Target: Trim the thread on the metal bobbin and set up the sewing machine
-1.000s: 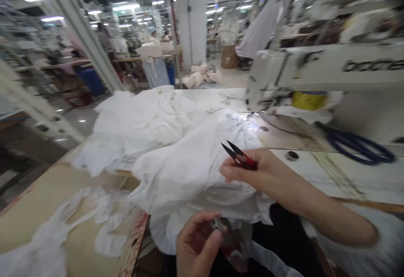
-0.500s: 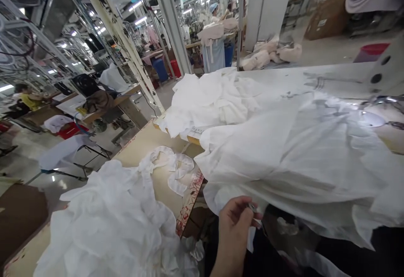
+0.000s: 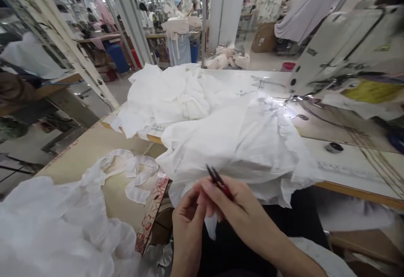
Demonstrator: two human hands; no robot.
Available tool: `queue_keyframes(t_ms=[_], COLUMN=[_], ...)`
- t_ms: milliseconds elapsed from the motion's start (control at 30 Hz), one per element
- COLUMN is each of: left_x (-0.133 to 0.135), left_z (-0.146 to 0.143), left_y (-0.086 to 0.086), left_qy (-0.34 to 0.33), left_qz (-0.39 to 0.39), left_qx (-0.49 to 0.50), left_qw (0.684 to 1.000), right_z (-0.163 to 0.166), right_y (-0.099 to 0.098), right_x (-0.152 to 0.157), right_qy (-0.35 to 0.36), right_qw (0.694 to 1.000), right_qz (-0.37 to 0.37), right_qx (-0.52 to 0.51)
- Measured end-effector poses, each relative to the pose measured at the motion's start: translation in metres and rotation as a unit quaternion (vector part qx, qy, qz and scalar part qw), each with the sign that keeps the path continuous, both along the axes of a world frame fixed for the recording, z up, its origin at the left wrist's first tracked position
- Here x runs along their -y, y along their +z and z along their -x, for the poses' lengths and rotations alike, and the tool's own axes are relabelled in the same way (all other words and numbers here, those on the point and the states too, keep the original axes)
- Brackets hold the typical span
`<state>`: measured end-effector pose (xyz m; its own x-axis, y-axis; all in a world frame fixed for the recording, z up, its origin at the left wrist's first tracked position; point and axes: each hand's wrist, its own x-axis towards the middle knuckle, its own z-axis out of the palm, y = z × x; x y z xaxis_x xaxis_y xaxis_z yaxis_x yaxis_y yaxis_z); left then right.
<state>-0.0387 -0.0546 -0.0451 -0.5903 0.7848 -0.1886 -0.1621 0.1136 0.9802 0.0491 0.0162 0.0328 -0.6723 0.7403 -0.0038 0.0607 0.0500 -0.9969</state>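
Observation:
My right hand [image 3: 235, 209] grips small red-handled thread snips [image 3: 217, 181], blades pointing up-left. My left hand [image 3: 187, 220] is just beside it, fingers pinched on the lower edge of a white garment [image 3: 240, 146] that lies bunched across the table edge and hangs toward my lap. Both hands meet at the garment's hem near the front of the table. What exactly the left fingers pinch is partly hidden by the right hand.
A sewing machine [image 3: 334, 54] stands at the right on the table [image 3: 347, 159]. More white fabric [image 3: 170, 92] is piled behind, and a white heap [image 3: 63, 230] with loose strips [image 3: 132, 172] lies on a tan side table at left. Other workers sit in the background.
The view swung left and then back. My right hand with the snips has come down from above the garment to its front edge, meeting my left hand there.

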Motion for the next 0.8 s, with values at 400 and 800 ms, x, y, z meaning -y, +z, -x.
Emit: queue_keyframes(t_ms=[400, 800], left_x=[-0.019, -0.026], left_z=[-0.006, -0.01], left_y=[0.01, 0.006], left_qy=[0.022, 0.023], left_qz=[-0.078, -0.09], left_qx=[0.229, 0.32], left_qw=[0.97, 0.943], right_z=[-0.056, -0.053], right_y=[-0.043, -0.046], right_x=[0.009, 0.008], right_qy=[-0.116, -0.134], right_qw=[0.99, 0.941], right_qz=[-0.082, -0.287], right_qx=[0.02, 0.119])
